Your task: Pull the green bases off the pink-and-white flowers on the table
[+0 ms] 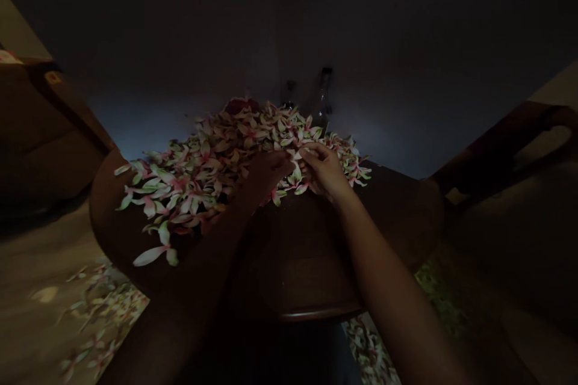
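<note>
The left hand [267, 173] and the right hand [326, 172] are close together over the near right edge of a heap of blossoms [212, 162], both reaching away from the person, with their fingertips almost meeting. The right hand's fingers [311, 153] pinch a pale blossom [294, 155], whose long axis cannot be made out in the dim light. The left hand is in shadow, and whether it grips anything cannot be told. The blossoms have narrow cream and green petals with pink centres, and they point every way, with no common direction. The heap stretches longest from near left to far right across a round wooden table [311, 315]. At its near left edge, one loose blossom [152, 255] lies with its longest petal pointing left and slightly toward the person. A dark red mass [241, 105] sits at the far end of the heap, and glass bottles [323, 102] stand just beyond it to the right. More blossoms [102, 313] are scattered on the floor at near left, and a wooden chair [497, 153] stands to the right of the table.
</note>
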`<state>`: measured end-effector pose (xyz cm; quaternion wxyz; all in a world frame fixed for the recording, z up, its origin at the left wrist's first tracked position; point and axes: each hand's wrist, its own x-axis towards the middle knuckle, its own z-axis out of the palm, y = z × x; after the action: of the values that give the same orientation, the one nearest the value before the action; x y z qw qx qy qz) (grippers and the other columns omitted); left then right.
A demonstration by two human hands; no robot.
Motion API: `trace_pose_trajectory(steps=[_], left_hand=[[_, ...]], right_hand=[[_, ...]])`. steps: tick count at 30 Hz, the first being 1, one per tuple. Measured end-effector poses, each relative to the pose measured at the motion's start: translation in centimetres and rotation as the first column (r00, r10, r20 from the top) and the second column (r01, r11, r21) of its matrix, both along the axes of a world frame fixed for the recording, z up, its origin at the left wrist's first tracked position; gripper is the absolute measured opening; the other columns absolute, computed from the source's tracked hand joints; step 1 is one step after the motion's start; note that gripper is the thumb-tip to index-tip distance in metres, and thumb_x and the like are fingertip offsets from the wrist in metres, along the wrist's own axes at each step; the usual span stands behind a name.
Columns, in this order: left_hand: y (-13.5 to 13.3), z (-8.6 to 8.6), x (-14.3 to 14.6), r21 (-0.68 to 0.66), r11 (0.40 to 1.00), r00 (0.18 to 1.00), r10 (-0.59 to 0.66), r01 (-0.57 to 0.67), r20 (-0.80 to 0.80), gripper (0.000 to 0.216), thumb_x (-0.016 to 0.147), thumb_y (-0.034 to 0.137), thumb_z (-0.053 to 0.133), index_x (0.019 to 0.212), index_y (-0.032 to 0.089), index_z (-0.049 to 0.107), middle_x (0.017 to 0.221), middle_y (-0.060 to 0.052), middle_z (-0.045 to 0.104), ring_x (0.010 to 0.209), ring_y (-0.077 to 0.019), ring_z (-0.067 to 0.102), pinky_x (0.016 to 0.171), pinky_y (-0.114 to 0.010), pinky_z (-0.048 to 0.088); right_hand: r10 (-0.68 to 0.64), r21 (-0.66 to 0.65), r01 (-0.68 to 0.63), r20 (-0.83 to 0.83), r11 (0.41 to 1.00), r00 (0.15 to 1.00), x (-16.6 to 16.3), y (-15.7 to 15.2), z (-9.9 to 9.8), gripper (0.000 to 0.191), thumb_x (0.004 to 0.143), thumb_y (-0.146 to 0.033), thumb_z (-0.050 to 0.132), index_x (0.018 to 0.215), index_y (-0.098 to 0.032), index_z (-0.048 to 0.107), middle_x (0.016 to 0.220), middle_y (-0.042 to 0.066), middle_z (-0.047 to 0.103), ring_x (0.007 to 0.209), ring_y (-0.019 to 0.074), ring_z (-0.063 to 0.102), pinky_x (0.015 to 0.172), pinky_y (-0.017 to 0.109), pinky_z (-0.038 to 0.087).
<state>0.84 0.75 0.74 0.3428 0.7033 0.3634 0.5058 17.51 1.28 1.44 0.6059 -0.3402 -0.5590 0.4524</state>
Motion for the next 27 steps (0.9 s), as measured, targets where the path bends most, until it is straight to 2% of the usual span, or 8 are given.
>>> trace_pose_trajectory(steps=[4,7,9,13,18,22,27], left_hand=[[0.49,-0.46,0.21,-0.074,0.997,0.998,-0.011,0.016,0.062,0.048,0.092,0.055,0.039,0.079,0.016,0.064,0.079,-0.008,0.067,0.072,-0.017,0.062,0.065,-0.028,0.05],[0.12,-0.24,0.08,-0.038,0.999,0.999,0.032,-0.033,-0.029,0.041,0.087,0.054,0.051,0.076,0.016,0.063,0.073,-0.004,0.065,0.069,-0.0159,0.06,0.063,-0.026,0.048],[-0.25,0.0,0.03,-0.025,0.999,0.998,0.02,-0.021,-0.06,0.035,0.084,0.05,0.057,0.082,0.016,0.066,0.074,-0.003,0.065,0.071,-0.0156,0.061,0.065,-0.025,0.048],[-0.45,0.07,0.12,-0.046,0.999,0.999,-0.017,0.016,-0.03,0.034,0.082,0.044,0.06,0.097,0.015,0.068,0.089,-0.006,0.071,0.081,-0.0169,0.065,0.07,-0.026,0.05],[-0.22,-0.21,0.2,-0.061,0.998,0.998,-0.007,0.011,0.068,0.033,0.076,0.04,0.069,0.098,0.015,0.07,0.099,-0.008,0.074,0.089,-0.0197,0.068,0.074,-0.027,0.053],[-0.36,-0.11,0.06,-0.071,0.997,0.998,-0.015,0.019,0.056,0.033,0.077,0.041,0.068,0.097,0.015,0.071,0.092,-0.007,0.074,0.081,-0.0186,0.068,0.071,-0.027,0.054],[-0.15,-0.28,-0.03,-0.037,0.999,0.999,0.011,-0.009,0.033,0.028,0.08,0.043,0.064,0.089,0.016,0.071,0.081,-0.004,0.071,0.074,-0.0164,0.067,0.068,-0.026,0.053]], right_hand=[[0.031,0.113,-0.039,0.075,0.993,0.997,0.22,-0.07,0.04,0.023,0.078,-0.035,0.075,0.097,-0.025,0.068,0.075,-0.002,0.059,0.062,0.0089,0.053,0.055,0.023,0.044],[0.078,0.146,-0.087,0.063,0.985,0.995,0.02,-0.07,-0.04,0.033,0.074,-0.03,0.077,0.106,-0.029,0.065,0.08,-0.003,0.06,0.064,0.0085,0.053,0.057,0.022,0.045],[0.088,0.152,-0.094,0.045,0.984,0.995,-0.13,-0.02,-0.05,0.038,0.071,-0.029,0.08,0.105,-0.029,0.064,0.083,-0.003,0.062,0.069,0.0092,0.056,0.06,0.022,0.047],[0.048,0.158,-0.059,0.074,0.986,0.996,-0.19,-0.03,0.07,0.027,0.07,-0.03,0.08,0.093,-0.025,0.067,0.086,0.0,0.066,0.078,0.0126,0.06,0.067,0.026,0.051],[0.016,0.121,-0.034,0.146,0.992,0.989,-0.08,-0.22,0.15,0.021,0.072,-0.034,0.078,0.088,-0.023,0.071,0.084,0.002,0.069,0.072,0.0137,0.061,0.055,0.024,0.046],[0.038,0.105,-0.052,0.127,0.993,0.991,-0.05,-0.2,0.06,0.019,0.071,-0.033,0.079,0.086,-0.024,0.072,0.079,0.0,0.069,0.068,0.0123,0.06,0.054,0.023,0.045],[0.014,0.123,-0.033,0.157,0.992,0.988,-0.14,-0.2,0.07,0.017,0.073,-0.033,0.078,0.087,-0.024,0.073,0.081,0.0,0.07,0.072,0.0129,0.061,0.066,0.029,0.05]])
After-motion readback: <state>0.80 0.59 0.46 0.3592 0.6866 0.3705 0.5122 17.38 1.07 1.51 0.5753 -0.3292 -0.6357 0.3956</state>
